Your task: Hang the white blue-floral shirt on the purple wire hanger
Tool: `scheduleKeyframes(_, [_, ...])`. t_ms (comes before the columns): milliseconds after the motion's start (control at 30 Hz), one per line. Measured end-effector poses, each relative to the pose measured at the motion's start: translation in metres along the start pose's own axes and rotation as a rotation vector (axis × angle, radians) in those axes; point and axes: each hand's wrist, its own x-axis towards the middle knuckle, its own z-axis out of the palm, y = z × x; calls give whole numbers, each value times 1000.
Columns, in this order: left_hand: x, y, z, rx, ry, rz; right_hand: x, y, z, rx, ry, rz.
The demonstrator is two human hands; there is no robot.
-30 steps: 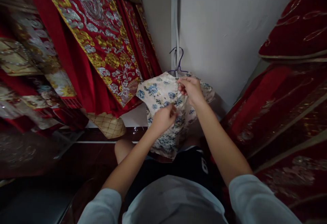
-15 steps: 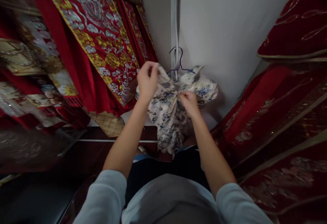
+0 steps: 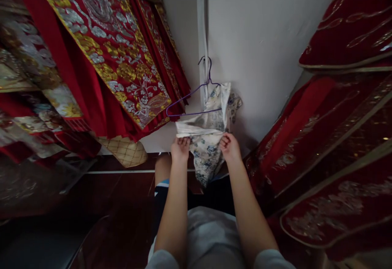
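Note:
A cream shirt with a blue floral print [image 3: 206,150] hangs half on a purple clothes hanger [image 3: 186,97]. Its far right shoulder still rests on the hanger, while the hanger's left arm is bare. My left hand [image 3: 180,148] is closed on the left part of the shirt's open front, below the hanger. My right hand [image 3: 230,146] pinches the cloth at the right end of the same pale edge. Between the two hands this edge is stretched nearly level. The hanger's hook is at a pale vertical strip [image 3: 202,28] on the wall.
Red garments with gold and silver embroidery [image 3: 122,56] hang close on the left. More dark red embroidered cloth [image 3: 321,138] fills the right side. Behind the hanger stands a white wall [image 3: 260,36]. A gold quilted piece [image 3: 124,151] hangs low at left, above the dark red floor [image 3: 122,203].
The shirt's left side has come off the hanger, baring its left arm. My left hand has moved down with the cloth, and my right hand slightly down.

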Motion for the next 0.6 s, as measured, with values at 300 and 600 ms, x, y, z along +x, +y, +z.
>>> scheduleKeyframes(300, [-40, -22, 25, 191, -358, 203, 7, 6, -30, -46, 202, -19])
scheduleKeyframes(600, [-69, -10, 29, 644, -634, 445, -40, -2, 12, -345, -632, 360])
